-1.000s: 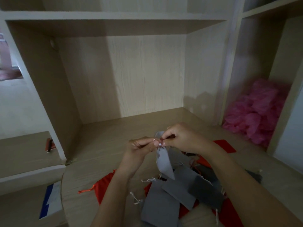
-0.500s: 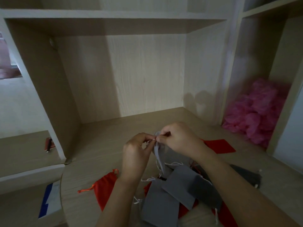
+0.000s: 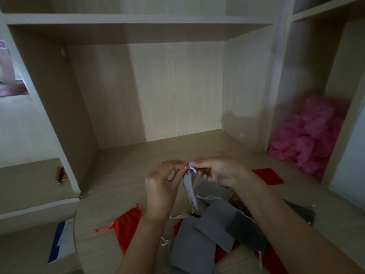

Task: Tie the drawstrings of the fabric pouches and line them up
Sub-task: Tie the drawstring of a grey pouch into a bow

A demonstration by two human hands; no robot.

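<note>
A light grey pouch (image 3: 190,187) hangs in the air above the wooden table (image 3: 122,180), held by its white drawstring at the top. My left hand (image 3: 163,186) and my right hand (image 3: 217,171) meet at the pouch's mouth, each pinching the drawstring between thumb and fingertips. Below them lies a loose heap of grey pouches (image 3: 213,230) with white strings, overlapping red ones. A tied red pouch (image 3: 128,222) with an orange string lies apart to the left. Another flat red pouch (image 3: 268,176) lies to the right.
The table sits inside a wooden shelf alcove with a back wall (image 3: 158,91). Pink crumpled plastic (image 3: 314,135) fills the compartment at the right. A small red object (image 3: 60,174) lies on the low ledge at the left. A blue and white sheet (image 3: 62,242) lies beyond the table's left edge.
The grey pouch has stayed hanging between my hands. My fingertips have shifted slightly on the drawstring at its mouth, and my left hand has turned a little.
</note>
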